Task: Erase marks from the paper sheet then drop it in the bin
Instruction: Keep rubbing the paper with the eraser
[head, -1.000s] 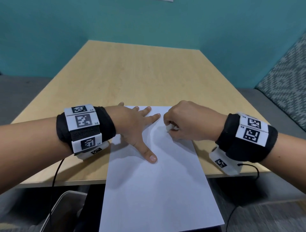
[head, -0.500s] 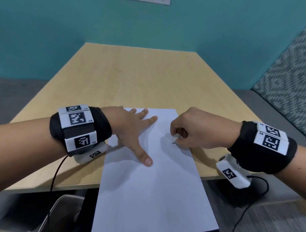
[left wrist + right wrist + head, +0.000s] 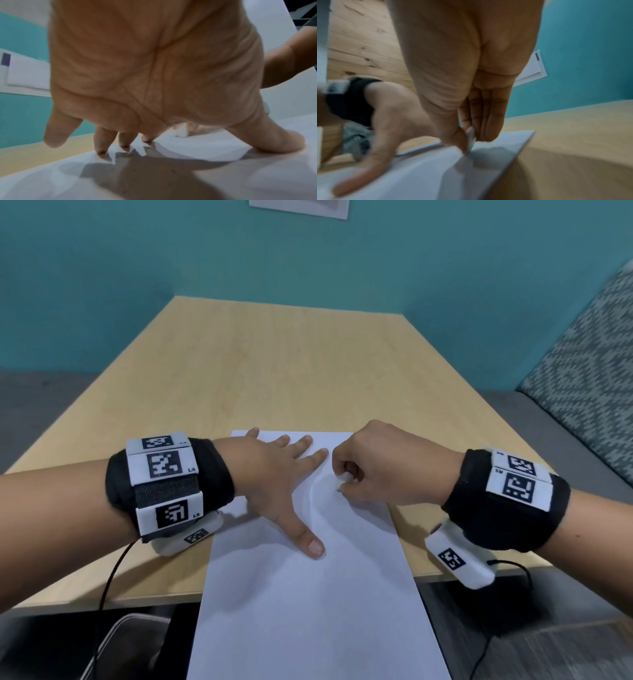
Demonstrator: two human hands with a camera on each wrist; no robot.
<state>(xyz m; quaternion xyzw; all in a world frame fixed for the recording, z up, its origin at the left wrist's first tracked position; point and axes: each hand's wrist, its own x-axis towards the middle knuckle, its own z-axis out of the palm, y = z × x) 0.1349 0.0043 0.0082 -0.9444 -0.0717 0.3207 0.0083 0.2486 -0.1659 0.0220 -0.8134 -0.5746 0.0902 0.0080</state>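
A white paper sheet (image 3: 308, 594) lies on the wooden table (image 3: 291, 364), its near half hanging over the front edge. My left hand (image 3: 284, 474) lies flat on the sheet's upper left with fingers spread and thumb (image 3: 308, 542) pressing down; its fingertips (image 3: 101, 150) touch the paper (image 3: 188, 175). My right hand (image 3: 376, 467) is curled and pinches a small white eraser (image 3: 340, 481) against the sheet near its upper right. The eraser (image 3: 471, 136) shows between thumb and fingers in the right wrist view, tip on the paper (image 3: 419, 175). No marks are visible on the sheet.
A grey bin (image 3: 113, 642) stands on the floor below the table's front edge, at lower left. A patterned grey seat (image 3: 589, 378) is at the right. Teal walls close in the table at the back, with a white notice (image 3: 298, 208) pinned up.
My right hand with the eraser has slid left and right over the sheet's upper part, now back near the left fingertips. The left hand stays pressed on the paper. The camera view tilted up.
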